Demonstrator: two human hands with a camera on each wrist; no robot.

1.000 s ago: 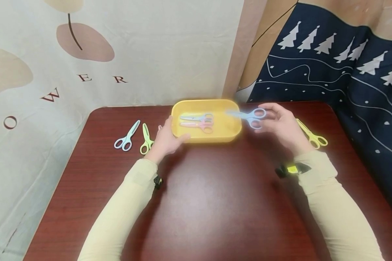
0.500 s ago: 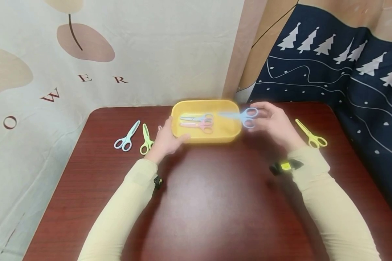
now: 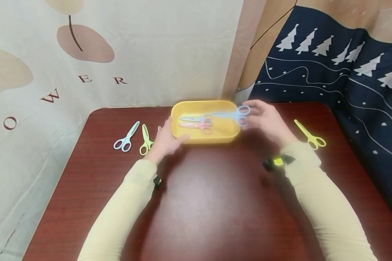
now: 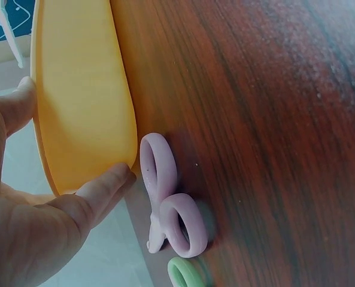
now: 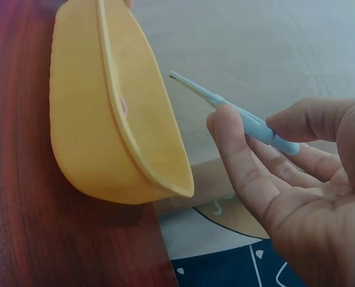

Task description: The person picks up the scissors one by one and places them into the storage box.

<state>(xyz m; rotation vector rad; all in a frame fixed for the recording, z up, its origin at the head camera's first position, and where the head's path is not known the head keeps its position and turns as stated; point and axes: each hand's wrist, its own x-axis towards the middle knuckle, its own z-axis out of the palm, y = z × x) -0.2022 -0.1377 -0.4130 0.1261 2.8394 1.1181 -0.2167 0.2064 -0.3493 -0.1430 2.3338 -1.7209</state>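
Observation:
My left hand (image 3: 166,139) grips the left end of a yellow plastic bin (image 3: 227,131), thumb over its front side. Inside the bin lie blue scissors (image 3: 192,119) and pink scissors (image 3: 192,125), handles to the right. Between thumb and fingers, my right hand (image 3: 264,117) pinches another pair of light-blue scissors (image 5: 255,124) by the handles. Their blades point left over the bin's right part, and the right wrist view shows them above its rim. Just by the left fingers, pink scissors (image 4: 167,216) lie on the table, mostly hidden from the head view.
Left of the bin, light-blue scissors (image 3: 126,139) and green scissors (image 3: 146,137) lie on the dark red wooden table (image 3: 209,203). Yellow scissors (image 3: 305,131) lie to the right. A pale printed cloth (image 3: 150,54) hangs close behind the table's back edge, and a navy one (image 3: 300,79) at right.
My right hand has moved left with the light-blue scissors, bringing their blades from the bin's right rim farther over its inside. The left hand and bin have stayed put.

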